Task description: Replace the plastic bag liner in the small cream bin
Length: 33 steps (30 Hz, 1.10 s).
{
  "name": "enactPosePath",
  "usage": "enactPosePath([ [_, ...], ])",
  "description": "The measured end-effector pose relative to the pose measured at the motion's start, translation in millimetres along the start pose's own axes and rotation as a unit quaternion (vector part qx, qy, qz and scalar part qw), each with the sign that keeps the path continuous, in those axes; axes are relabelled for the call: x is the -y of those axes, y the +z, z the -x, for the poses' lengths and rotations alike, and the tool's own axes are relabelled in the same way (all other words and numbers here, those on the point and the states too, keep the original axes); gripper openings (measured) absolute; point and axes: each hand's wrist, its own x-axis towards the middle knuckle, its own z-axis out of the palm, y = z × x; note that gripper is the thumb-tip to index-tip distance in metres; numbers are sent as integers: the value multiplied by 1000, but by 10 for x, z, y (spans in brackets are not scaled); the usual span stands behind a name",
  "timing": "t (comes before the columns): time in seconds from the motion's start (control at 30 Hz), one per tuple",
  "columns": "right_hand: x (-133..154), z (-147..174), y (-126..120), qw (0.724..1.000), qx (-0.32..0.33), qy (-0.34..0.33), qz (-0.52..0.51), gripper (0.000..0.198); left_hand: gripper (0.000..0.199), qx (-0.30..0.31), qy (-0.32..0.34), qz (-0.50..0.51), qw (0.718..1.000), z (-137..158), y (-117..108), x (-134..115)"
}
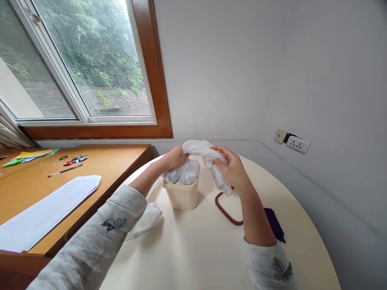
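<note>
Step in hand, as judged: gathering and working a white plastic bag into a rope-like length, arched between both hands. Bulk apparently seated in a cream plastic bin, bulging above its rim. Grip: left hand clasped round the bunched part just above the bin; right hand pinching further along with thumb and fingers, loose end hanging below.

Next move, as judged: calls for a steady left hold, slack controlled on the right, no tipping of the bin.

Surface: round cream table. On it, a second white plastic bag left of the bin; a brown rounded frame, partly hidden by the right forearm; dark purple cloth beyond that arm.

Room: to the left, a wooden desk with paper sheets and a pen; above, a window onto greenery. To the right, a wall socket.
</note>
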Motion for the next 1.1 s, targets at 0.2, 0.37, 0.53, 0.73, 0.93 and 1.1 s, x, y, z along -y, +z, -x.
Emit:
enactPosePath([
  [0.2,3,14,4,1000,5,15,2,35,26,35,-6,6,999,70,132,-59],
  [0.37,15,20,-1,1000,-2,12,-3,34,29,70,-1,5,998,137,67,-107],
  [0.53,7,9,1,1000,-14,14,-12,33,42,63,-39,-88,993,296,-237,-55],
  [0.73,13,3,51,1000,-12,13,-10,32,17,192,-56,-113,973,452,-292,-36],
  [0.93,58,44,86,1000,0,7,2,33,15,245,-47,-77,965,390,-40,58],
  [1.1,78,51,109,999,33,-3,14,36,17,266,-37,-70,961,379,-37,30],
])
